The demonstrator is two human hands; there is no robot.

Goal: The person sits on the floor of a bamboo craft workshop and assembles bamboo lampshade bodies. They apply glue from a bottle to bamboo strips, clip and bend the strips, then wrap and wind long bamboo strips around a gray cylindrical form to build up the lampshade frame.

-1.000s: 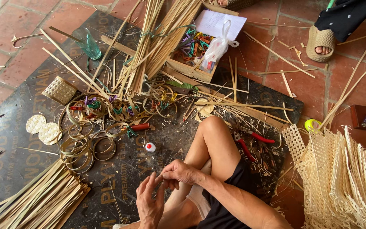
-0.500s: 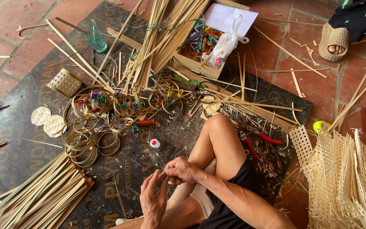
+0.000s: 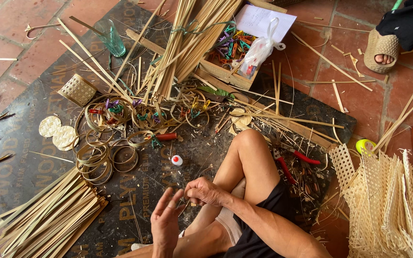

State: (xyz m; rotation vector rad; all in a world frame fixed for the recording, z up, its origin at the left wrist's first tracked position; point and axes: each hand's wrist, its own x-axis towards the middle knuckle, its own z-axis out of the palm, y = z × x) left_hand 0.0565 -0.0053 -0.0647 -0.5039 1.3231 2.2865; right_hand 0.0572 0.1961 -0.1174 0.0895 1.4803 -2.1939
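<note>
My right hand [image 3: 205,192] pinches a thin bamboo sliver [image 3: 185,200], its grip closed on it just above my bent knee [image 3: 249,138]. My left hand [image 3: 164,223] hovers beside it, fingers spread, touching the sliver's near end. Bamboo rings [image 3: 102,160] and a strip bundle [image 3: 48,220] lie on the dark mat [image 3: 20,157].

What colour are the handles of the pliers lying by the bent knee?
Red, on the pliers right of the knee; the head view shows them.
</note>
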